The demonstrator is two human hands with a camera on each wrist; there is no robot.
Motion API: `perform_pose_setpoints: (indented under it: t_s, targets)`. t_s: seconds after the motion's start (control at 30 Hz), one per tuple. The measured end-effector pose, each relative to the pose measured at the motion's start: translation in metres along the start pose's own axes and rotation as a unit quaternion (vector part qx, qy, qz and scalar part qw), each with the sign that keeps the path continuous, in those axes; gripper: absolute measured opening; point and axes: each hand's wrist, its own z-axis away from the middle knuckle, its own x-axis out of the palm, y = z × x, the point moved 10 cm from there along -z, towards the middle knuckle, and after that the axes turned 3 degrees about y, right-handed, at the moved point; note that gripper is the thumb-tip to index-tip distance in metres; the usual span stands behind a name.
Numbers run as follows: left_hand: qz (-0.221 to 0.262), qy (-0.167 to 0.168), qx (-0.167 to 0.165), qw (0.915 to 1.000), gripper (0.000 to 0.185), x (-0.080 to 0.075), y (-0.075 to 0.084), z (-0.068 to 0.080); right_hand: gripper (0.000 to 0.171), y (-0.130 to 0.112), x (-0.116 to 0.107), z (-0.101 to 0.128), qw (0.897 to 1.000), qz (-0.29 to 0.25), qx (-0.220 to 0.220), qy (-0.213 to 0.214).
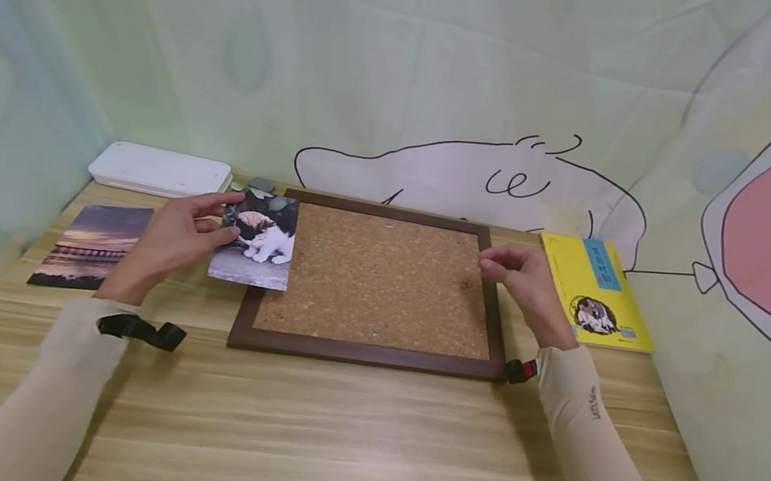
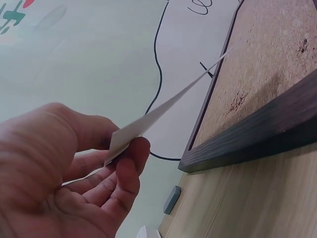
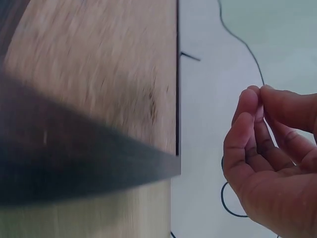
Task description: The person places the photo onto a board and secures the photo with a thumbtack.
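A cat photo (image 1: 255,245) hangs over the left rim of a dark-framed cork board (image 1: 381,280) lying flat on the wooden table. My left hand (image 1: 234,217) pinches the photo's left edge between thumb and fingers. In the left wrist view the photo (image 2: 168,106) shows edge-on, tilted up above the board frame (image 2: 257,134), held by my left hand (image 2: 118,141). My right hand (image 1: 487,265) hovers over the board's right rim with thumb and fingertips pressed together. The right wrist view shows my right hand (image 3: 258,101) pinched beside the frame (image 3: 74,163); nothing is visible between the fingertips.
A sunset photo (image 1: 94,245) lies at the table's left. A white flat box (image 1: 159,169) and small grey pieces (image 1: 263,185) sit behind the board's far left corner. A yellow booklet (image 1: 596,290) lies right of the board. Printed cloth walls close in on three sides.
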Motion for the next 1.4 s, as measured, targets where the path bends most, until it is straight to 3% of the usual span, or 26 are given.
perform_pose_setpoints:
  t_s: [0.23,0.4,0.5,0.6,0.7,0.8,0.97,1.4]
  targets:
    - [0.028,-0.024,0.001,0.9993,0.062,0.013,0.002,-0.005,0.039,-0.001,0.009,0.004,0.995,-0.085,0.041,-0.02]
    - [0.03,-0.024,0.002,0.9993,0.06,0.02,0.003,-0.011,0.024,-0.001,0.017,0.002,0.969,-0.236,0.059,-0.047]
    - [0.032,-0.026,0.003,0.9992,0.06,0.027,0.003,-0.015,0.017,0.0,0.019,0.002,0.957,-0.278,0.065,-0.06]
    - [0.024,-0.03,0.012,0.9992,0.059,0.035,0.006,-0.018,0.024,0.003,0.018,0.003,0.966,-0.245,0.072,-0.048]
    - [0.022,-0.035,0.021,0.9989,0.059,0.042,0.007,-0.021,0.032,0.001,0.015,0.005,0.989,-0.136,0.056,-0.032]
    - [0.031,-0.037,0.021,0.9986,0.058,0.048,0.006,-0.024,0.028,-0.005,0.014,0.009,0.999,-0.036,0.026,-0.024]
    - [0.034,-0.039,0.017,0.9985,0.056,0.057,0.004,-0.028,0.026,-0.017,0.019,0.014,0.999,0.007,0.002,-0.032]
    - [0.008,-0.045,0.015,0.9988,0.053,0.072,0.005,-0.037,0.019,-0.049,0.028,0.03,0.997,0.045,-0.047,-0.045]
